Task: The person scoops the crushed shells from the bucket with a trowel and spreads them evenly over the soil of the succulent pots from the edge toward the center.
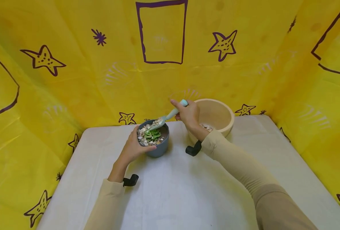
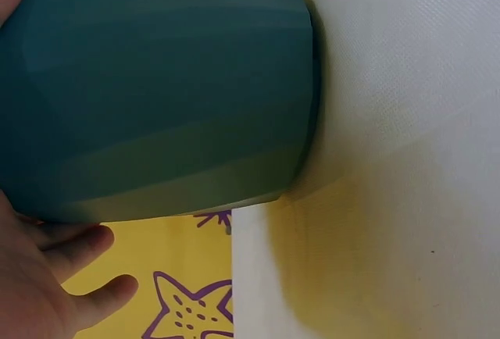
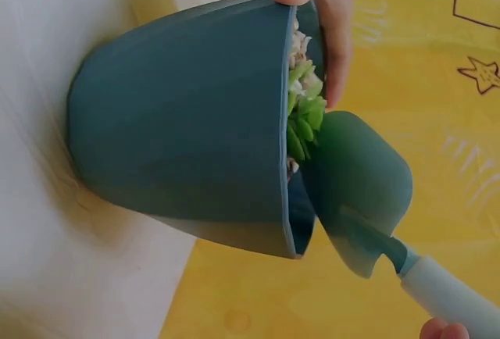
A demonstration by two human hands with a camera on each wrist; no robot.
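Note:
A blue-grey plant pot point(image 1: 158, 150) stands on the white table, holding a green succulent point(image 1: 152, 135) with pale pebbles around it. My left hand point(image 1: 133, 147) grips the pot's left side, its thumb across the front near the rim. The right hand point(image 1: 189, 115) holds a small light-green trowel point(image 1: 172, 113) by its handle. Pebbles lie in the trowel's blade, which is over the pot's rim next to the leaves. In the right wrist view the underside of the trowel blade point(image 3: 363, 187) shows close to the pot's opening. The left wrist view shows mostly the pot wall point(image 2: 164, 97).
Right of the pot is a wide tan bowl-shaped planter point(image 1: 215, 111) with some pebbles inside, partly behind my right forearm. A white cloth covers the table point(image 1: 170, 198). Yellow patterned curtains point(image 1: 161, 83) enclose the back and both sides.

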